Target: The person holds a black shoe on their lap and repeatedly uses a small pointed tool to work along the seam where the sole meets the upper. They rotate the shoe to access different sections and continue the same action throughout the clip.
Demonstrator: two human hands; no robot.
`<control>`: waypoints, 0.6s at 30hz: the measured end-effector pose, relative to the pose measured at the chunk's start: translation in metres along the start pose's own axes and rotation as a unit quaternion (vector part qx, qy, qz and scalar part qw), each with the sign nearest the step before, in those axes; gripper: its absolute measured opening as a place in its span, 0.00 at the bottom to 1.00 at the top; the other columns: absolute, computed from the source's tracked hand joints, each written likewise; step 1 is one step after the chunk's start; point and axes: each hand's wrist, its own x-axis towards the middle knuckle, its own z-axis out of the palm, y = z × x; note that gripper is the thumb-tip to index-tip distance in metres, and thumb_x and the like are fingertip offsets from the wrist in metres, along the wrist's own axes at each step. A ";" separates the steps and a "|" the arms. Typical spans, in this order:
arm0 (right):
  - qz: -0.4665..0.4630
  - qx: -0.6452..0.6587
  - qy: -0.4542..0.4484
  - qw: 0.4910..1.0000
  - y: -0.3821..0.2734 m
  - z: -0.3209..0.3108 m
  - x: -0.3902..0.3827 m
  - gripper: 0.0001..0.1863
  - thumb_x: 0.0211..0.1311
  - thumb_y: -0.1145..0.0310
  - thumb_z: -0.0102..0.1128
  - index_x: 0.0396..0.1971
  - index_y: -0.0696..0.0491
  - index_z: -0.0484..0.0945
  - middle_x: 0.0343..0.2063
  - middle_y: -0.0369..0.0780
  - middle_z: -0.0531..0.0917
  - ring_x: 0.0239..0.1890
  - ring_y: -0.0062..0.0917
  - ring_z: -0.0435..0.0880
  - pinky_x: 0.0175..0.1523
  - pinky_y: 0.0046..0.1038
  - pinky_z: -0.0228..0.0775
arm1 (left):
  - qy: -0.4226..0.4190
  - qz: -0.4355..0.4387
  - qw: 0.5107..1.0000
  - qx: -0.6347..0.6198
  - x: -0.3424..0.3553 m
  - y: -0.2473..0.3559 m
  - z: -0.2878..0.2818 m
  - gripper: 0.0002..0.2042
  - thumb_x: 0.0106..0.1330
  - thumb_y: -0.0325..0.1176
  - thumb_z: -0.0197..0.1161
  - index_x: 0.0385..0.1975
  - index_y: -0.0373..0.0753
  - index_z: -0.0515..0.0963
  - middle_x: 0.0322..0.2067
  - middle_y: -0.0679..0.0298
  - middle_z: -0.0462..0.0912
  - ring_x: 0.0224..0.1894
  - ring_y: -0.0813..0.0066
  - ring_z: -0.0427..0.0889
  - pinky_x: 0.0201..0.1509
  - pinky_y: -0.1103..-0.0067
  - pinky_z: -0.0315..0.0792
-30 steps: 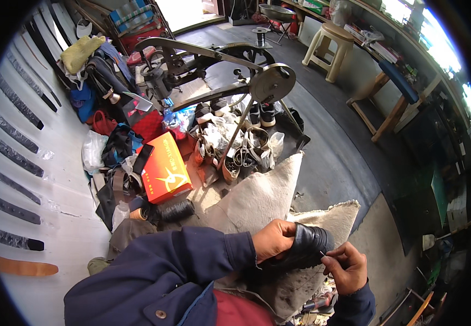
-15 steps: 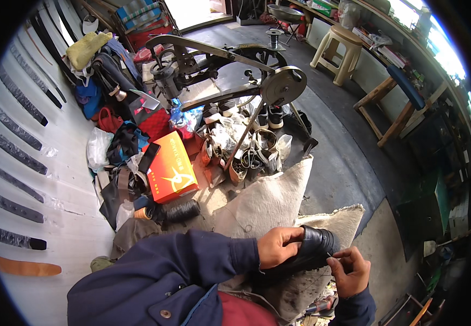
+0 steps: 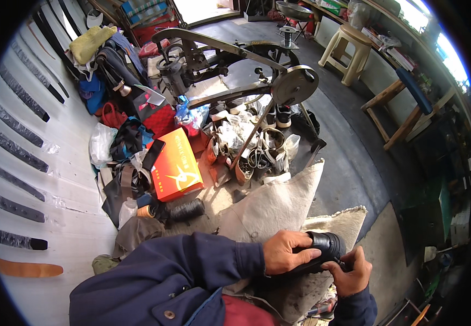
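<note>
A black leather shoe [image 3: 329, 244] with creases across its upper lies over my lap, on a stained pale cloth [image 3: 279, 204]. My left hand [image 3: 289, 253] is closed on the shoe, thumb stretched along its upper and fingers curled over the edge. At the shoe's right side, my right hand [image 3: 351, 273] makes a pinch close against the leather. Whatever sits between those fingertips is too small and dark to name. The shoe's underside and far end are hidden by my hands and sleeve.
An iron sewing machine [image 3: 246, 70] with a round wheel stands ahead. Before it lie several worn shoes [image 3: 257, 155], an orange-red box [image 3: 177, 168] with a phone [image 3: 153, 154] on it, and a black thread spool [image 3: 187, 209]. Stools [image 3: 347, 51] stand right; belts [image 3: 15, 141] hang left.
The thin metal tool seen at my right fingertips no longer shows, and that hand has turned closer in to the shoe. My left thumb now stretches along the upper. The view has shifted slightly.
</note>
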 end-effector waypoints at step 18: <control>0.103 0.351 0.044 0.929 0.045 -0.008 -0.044 0.33 0.57 0.49 0.72 0.48 0.63 0.76 0.19 0.34 0.75 0.17 0.14 0.67 0.24 0.18 0.57 | 0.020 -0.048 0.991 -0.127 0.003 -0.014 0.005 0.08 0.72 0.31 0.68 0.40 0.31 0.84 0.29 0.69 0.83 0.34 0.87 0.77 0.40 0.82 0.73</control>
